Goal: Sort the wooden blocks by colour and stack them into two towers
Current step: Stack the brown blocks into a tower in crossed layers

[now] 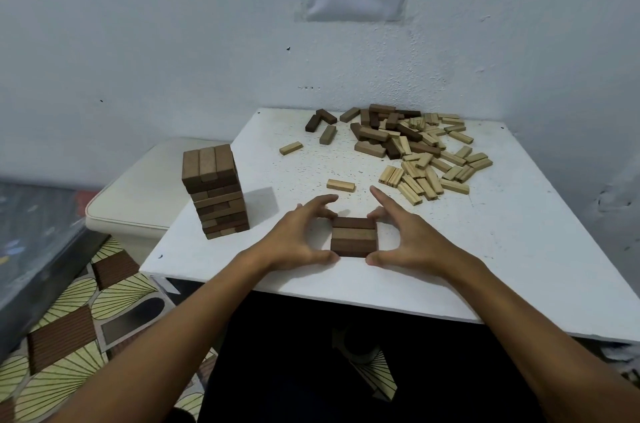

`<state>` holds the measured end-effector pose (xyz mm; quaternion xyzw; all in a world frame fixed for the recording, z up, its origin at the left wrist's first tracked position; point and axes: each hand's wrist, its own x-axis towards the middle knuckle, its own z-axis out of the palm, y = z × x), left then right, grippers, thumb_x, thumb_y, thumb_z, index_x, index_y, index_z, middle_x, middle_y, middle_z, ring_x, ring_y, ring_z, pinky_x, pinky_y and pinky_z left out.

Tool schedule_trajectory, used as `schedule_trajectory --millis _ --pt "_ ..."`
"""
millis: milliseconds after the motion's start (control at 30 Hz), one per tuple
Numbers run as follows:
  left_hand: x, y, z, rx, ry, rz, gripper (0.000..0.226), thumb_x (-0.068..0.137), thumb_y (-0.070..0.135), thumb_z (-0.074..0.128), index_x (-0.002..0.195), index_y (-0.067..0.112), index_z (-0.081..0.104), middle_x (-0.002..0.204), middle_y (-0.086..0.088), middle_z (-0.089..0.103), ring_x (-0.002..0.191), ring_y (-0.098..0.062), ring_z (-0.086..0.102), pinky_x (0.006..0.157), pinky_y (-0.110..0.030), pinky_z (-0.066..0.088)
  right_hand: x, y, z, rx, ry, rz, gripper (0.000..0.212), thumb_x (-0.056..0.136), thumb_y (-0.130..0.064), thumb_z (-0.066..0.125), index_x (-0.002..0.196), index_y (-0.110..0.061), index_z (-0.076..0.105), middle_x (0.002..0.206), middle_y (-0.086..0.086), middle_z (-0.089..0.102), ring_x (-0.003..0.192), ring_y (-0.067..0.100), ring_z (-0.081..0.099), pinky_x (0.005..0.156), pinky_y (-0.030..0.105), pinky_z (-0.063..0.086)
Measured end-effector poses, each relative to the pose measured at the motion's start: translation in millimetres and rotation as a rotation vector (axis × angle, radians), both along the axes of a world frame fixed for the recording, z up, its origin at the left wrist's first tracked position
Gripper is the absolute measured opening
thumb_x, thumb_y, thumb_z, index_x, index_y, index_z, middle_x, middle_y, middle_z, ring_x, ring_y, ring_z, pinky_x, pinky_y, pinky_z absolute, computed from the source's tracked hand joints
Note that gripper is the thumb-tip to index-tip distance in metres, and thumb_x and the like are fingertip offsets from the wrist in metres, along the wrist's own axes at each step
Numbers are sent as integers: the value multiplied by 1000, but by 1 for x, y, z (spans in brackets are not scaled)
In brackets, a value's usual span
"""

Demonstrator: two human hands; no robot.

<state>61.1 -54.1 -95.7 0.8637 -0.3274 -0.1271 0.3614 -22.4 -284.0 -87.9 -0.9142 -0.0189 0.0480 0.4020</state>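
hands grip three dark blocks | dark tower left | pile apparently mixed

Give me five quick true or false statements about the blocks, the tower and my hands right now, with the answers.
1. A dark-block tower stands left of the hands. True.
2. The left hand and right hand press a row of three dark blocks from either side. True.
3. The tower is built of pale blocks. False: they are brown.
4. The loose pile holds only pale blocks. False: dark and pale are mixed.
5. One pale block lies alone just beyond the hands. True.
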Motion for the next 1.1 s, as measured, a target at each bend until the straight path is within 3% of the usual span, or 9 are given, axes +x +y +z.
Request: schedule_trajectory --millis 167,267,467,567,700,933,1100 --pt "1 -2 -1 -26 3 34 91 67 29 87 142 33 37 124 15 59 125 -9 48 102 -25 35 0 1 -2 39 -30 -14 112 69 -27 84 153 -42 11 124 -15 53 121 3 47 95 18 33" --pt "0 -4 0 -49 7 42 92 58 36 85 138 31 40 123 11 62 121 -7 52 105 -30 39 1 0 -4 67 -60 -18 111 68 -24 84 152 -42 15 121 -18 55 121 4 50 95 18 38" --pt "-1 -7 28 -269 49 79 89 49 42 78 130 26 46 115 8 65 116 0 56 107 -29 40 8 -5 18 182 -195 -27 102 64 -30 85 147 -44 27 120 -15 59 124 8 50 110 39 38" --pt "0 -6 52 -417 44 121 82 50 37 78 125 25 48 114 3 66 116 -3 57 104 -30 44 17 -1 42 322 -285 -13 95 56 -37 85 137 -52 36 119 -2 62 121 8 55 108 42 43" --pt "0 3 85 -558 2 165 77 52 35 79 122 25 50 117 -3 66 116 -7 59 101 -28 46 32 10 71 478 -351 9 92 56 -24 85 133 -45 39 114 0 64 117 17 60 105 51 44" --pt "7 47 128 -557 -181 247 76 55 36 78 124 19 50 111 4 67 114 -7 60 101 -30 46 68 51 107 570 -372 103 96 55 -22 85 138 -36 39 118 9 62 112 26 62 103 53 46" --pt "15 88 137 -534 -215 331 74 56 35 78 122 18 50 110 5 68 114 -8 61 102 -34 47 95 90 115 574 -352 190 93 57 -18 85 136 -36 39 114 2 63 110 19 63 103 54 46"
